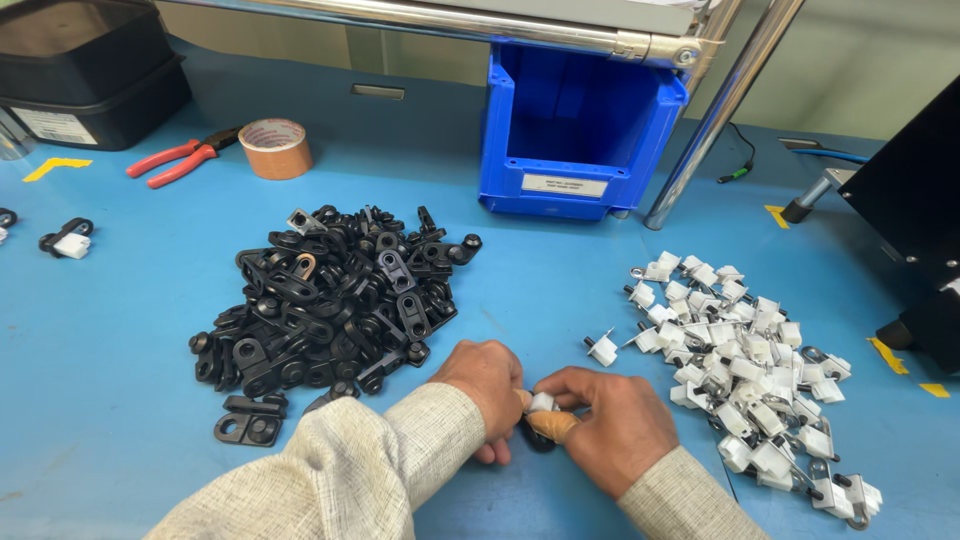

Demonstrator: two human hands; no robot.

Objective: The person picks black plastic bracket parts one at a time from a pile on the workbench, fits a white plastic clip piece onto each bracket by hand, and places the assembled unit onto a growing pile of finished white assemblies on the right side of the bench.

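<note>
My left hand (487, 382) and my right hand (612, 425) meet low in the middle of the blue table (120, 330). Together they pinch a small white clip (543, 403) pressed against a black bracket (538, 436) that is mostly hidden under my fingers. A tan finger cot covers one right fingertip. A heap of black plastic brackets (335, 295) lies just left of my left hand. A spread of white clips with metal pins (745, 360) lies to the right of my right hand.
A blue open-front bin (580, 125) stands at the back under a metal rail. Red-handled pliers (180, 160) and a roll of brown tape (275, 148) lie back left near black trays (90, 75). An assembled piece (67, 238) lies far left. A black machine (915, 200) stands right.
</note>
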